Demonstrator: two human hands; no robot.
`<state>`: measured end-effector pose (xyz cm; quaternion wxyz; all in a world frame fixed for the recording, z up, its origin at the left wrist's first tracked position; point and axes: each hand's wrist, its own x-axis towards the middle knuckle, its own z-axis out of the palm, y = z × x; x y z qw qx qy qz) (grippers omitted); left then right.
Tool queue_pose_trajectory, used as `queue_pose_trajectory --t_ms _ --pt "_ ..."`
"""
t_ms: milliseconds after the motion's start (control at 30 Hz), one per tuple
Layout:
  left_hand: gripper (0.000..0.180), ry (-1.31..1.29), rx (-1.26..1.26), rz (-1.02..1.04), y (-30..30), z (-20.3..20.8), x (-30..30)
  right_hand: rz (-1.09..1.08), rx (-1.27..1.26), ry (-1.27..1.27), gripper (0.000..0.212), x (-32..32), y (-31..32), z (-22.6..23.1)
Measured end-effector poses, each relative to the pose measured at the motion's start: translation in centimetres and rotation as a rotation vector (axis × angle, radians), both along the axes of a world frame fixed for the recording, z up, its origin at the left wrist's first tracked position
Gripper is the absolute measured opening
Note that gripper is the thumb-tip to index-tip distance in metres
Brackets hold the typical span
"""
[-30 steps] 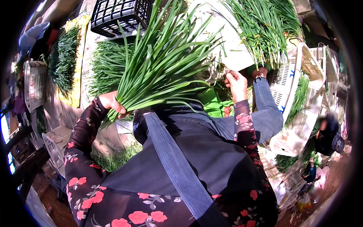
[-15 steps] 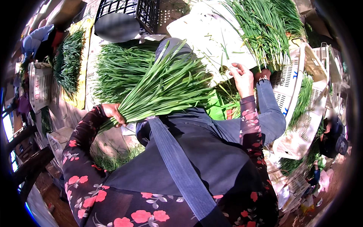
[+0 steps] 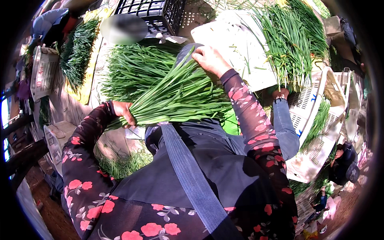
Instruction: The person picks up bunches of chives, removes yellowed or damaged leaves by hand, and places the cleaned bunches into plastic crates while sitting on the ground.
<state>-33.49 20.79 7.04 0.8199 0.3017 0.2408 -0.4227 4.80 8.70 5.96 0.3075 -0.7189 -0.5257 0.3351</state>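
My left hand is closed around the base end of a large bunch of green Chinese chives, whose flat leaves fan out to the right over my lap. At the far edge of this fan, my right hand has its fingers pinched together on the leaf tips. Beyond the held bunch lies a thick pile of chives. A white sheet with a few loose leaf scraps is spread beyond my right hand, and more chives rest along its right side.
A black plastic crate stands at the far side. Cream slotted crates are at the right, one with chives inside. Dark green bundles lie on a yellow sack at the left. Loose greens lie by my left elbow. Other people are near the edges.
My right hand has moved left and away from me, from above the white sheet's near edge to the leaf tips. My left hand keeps its hold on the bunch.
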Motion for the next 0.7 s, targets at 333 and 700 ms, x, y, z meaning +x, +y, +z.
queue_pose_trajectory --t_ms 333,700 --pt "0.04 0.018 0.03 0.03 -0.6 0.9 0.7 -0.286 -0.065 0.623 0.021 -1.1 -1.1 -0.1" --pt "0.041 0.003 0.033 0.009 -0.7 -0.7 -0.4 -0.256 -0.134 0.38 0.022 0.2 -5.5 1.4"
